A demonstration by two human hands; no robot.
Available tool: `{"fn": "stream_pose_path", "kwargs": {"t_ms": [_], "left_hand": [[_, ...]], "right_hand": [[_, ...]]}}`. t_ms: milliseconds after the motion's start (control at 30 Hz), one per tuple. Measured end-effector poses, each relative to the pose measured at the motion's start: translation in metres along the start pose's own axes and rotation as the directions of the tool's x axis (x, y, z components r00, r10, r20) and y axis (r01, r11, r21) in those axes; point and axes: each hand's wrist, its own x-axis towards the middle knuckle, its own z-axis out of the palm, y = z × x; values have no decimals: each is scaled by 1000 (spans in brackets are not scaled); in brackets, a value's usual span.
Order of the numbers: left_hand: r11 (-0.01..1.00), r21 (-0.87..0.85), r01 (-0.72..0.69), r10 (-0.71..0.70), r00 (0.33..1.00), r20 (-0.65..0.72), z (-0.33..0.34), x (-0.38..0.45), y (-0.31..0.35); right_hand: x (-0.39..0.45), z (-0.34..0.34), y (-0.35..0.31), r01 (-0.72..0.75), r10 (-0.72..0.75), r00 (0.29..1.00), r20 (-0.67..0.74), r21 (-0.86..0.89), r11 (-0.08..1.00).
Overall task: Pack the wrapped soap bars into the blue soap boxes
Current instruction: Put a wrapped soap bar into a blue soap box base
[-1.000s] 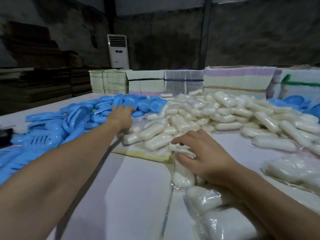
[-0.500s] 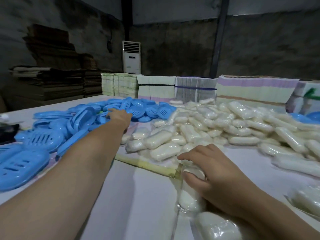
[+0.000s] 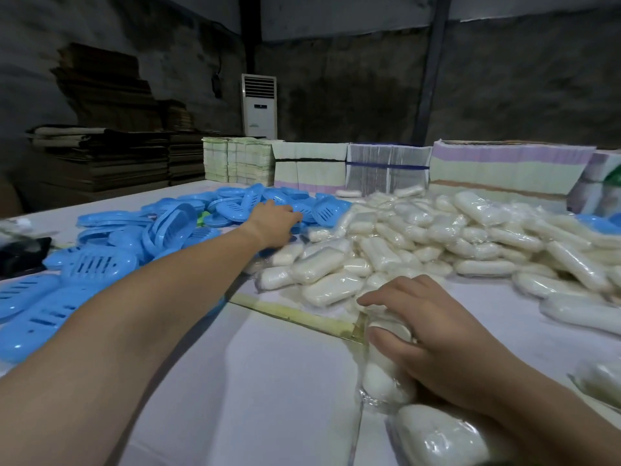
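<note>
Fingers (image 3: 396, 294) of the right hand (image 3: 433, 344) curl over a wrapped bar (image 3: 386, 371) standing near the table's (image 3: 235, 381) front edge, thumb pressing its side. Its film looks slick and the soap firm, so gripping across the narrow sides should hold best. Left hand (image 3: 272, 223) reaches among the boxes (image 3: 168, 227); its fingertips are hidden, so I cannot tell its grip.

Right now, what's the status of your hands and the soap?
Left hand stretched out onto the blue soap boxes, grip unclear. Right hand grips a wrapped soap bar. Nothing boxed yet. No obstruction.
</note>
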Motion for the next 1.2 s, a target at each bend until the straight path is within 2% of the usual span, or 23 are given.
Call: {"fn": "stream_pose_path", "kwargs": {"t_ms": [100,200,333,433,500,567,633,700,800,900,967,1067,1200], "left_hand": [[990,-140,27,-41,995,-95,-7,-4,1],[981,-191,31,-74,971,-227,-17,-9,9],[960,-279,22,-170,838,-518,-37,-17,15],[923,-383,-46,-199,794,-575,-57,-27,33],[863,-498,-80,-234,810,-537,-69,-35,51],[752,-652,-102,-281,845,-456,-79,-42,66],[640,-757,-132,-262,889,-376,-87,-53,80],[546,-821,-170,-179,933,-312,-95,-66,93],[345,-925,-158,-20,984,-175,-103,-84,109],[188,-980,-69,167,985,-38,-114,-99,120],[91,-996,-5,228,973,16,-123,-106,125],[-80,-996,45,196,980,29,-132,-114,135],[-351,-931,102,124,990,62,-127,-122,145]], "right_hand": [[0,0,1,-13,13,1000,9,8,1000],[1,-1,2,-17,17,1000,9,20,1000],[1,-1,3,-23,22,1000,12,33,999],[1,-2,4,-34,33,999,6,39,999],[0,-3,3,-47,47,999,-3,56,997],[-1,-4,3,-56,58,998,-22,71,996],[-2,-6,3,-58,61,997,-52,60,997],[-1,-8,2,-80,84,991,-105,38,996],[1,-12,4,-142,141,958,-251,17,990],[2,-17,10,-229,246,876,-416,91,969],[1,-22,16,-282,335,819,-466,181,942],[1,-30,23,-329,473,765,-438,366,871],[-4,-35,32,-392,573,755,-319,481,784]]}}
